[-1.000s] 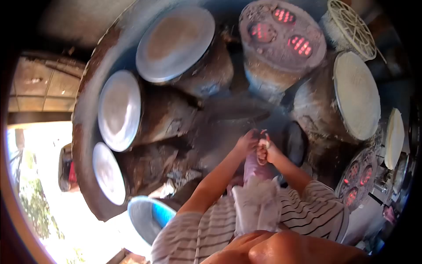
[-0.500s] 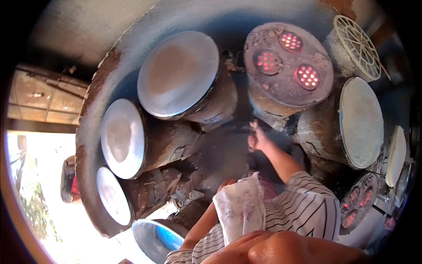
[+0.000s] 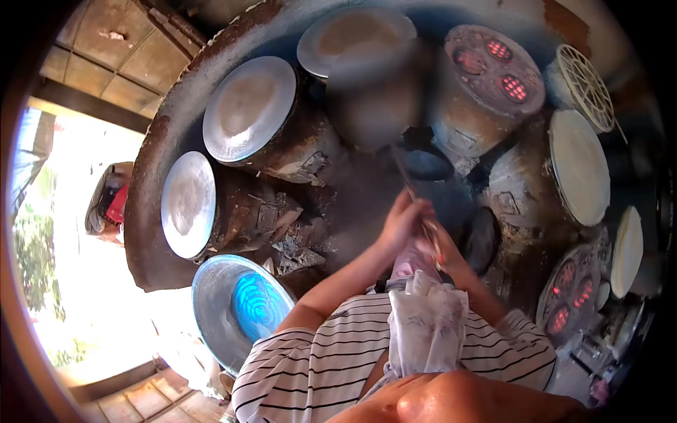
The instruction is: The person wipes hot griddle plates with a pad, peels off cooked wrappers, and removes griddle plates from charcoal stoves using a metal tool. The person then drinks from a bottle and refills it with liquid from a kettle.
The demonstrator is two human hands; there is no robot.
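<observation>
A long, thin, brownish rod slants before the waist, fingers of the left hand curled round it; how the right hand grips is unclear. A grey basin shows bright blue inside.

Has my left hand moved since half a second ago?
Yes: judged against the basin, your left hand has moved right in the view, farther away from it.
</observation>
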